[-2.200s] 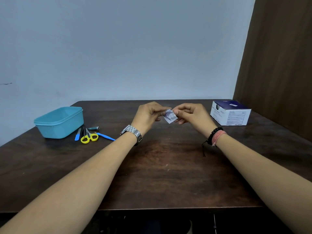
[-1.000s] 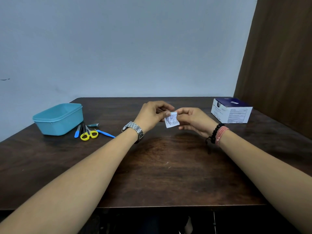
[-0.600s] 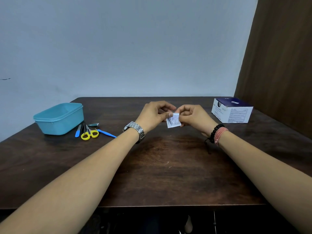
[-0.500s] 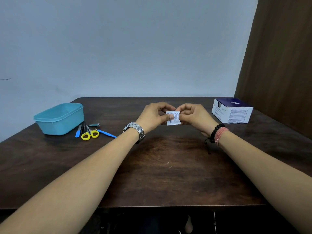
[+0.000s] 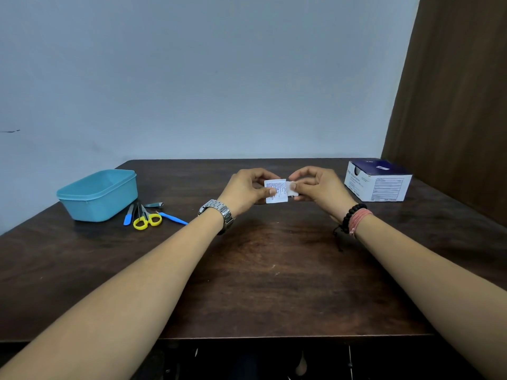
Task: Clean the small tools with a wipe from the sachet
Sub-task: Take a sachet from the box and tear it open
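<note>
A small white printed sachet point(image 5: 275, 191) is held in the air above the middle of a dark wooden table point(image 5: 263, 283), between the two hands. The left hand point(image 5: 247, 192) is closed on the sachet's left part, the thumb pressed over its front face and the other fingers curled behind it. The right hand point(image 5: 315, 187) is closed in a pinch at the sachet's right edge, where a plain white piece point(image 5: 292, 188) is gripped between thumb and fingertips; whether this is a torn strip of the packet or the wipe itself cannot be told. A metal watch point(image 5: 218, 213) is worn on the left wrist, and a black bead bracelet point(image 5: 351, 215) with a pink thread band on the right. The small tools are laid well to the left on the table, just beside a teal tub point(image 5: 98, 194): scissors point(image 5: 146, 219) with yellow handles, a blue-handled tool point(image 5: 128, 216) to their left, another blue-handled tool point(image 5: 172, 218) to their right, and a nail clipper point(image 5: 154, 205) behind them. A white and navy box point(image 5: 377, 185) is set on the right side of the table, near the right hand but apart from it. A pale wall is seen behind the table, with a brown panel at the right.
</note>
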The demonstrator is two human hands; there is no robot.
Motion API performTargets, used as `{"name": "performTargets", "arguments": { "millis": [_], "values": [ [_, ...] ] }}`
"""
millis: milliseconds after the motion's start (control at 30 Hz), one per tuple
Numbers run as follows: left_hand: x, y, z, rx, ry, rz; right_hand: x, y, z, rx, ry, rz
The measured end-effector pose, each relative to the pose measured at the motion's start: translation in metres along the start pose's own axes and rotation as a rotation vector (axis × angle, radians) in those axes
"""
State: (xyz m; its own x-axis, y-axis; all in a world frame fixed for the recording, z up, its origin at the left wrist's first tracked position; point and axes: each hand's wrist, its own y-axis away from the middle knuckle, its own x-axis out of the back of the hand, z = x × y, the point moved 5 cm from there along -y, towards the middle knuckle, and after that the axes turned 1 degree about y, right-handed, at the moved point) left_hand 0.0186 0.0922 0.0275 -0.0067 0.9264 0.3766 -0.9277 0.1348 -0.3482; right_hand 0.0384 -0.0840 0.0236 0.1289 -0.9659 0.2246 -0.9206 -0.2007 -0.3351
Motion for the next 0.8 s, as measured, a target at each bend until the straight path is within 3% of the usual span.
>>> {"name": "performTargets", "arguments": {
  "millis": [333,800],
  "values": [
    [0.020,-0.001,-0.001,0.000,-0.205,0.157,0.000,-0.004,0.007,0.014,0.010,-0.005],
    [0.141,-0.028,-0.025,0.198,-0.674,0.279,-0.025,0.000,0.010,0.033,0.092,-0.133]
  ]
}}
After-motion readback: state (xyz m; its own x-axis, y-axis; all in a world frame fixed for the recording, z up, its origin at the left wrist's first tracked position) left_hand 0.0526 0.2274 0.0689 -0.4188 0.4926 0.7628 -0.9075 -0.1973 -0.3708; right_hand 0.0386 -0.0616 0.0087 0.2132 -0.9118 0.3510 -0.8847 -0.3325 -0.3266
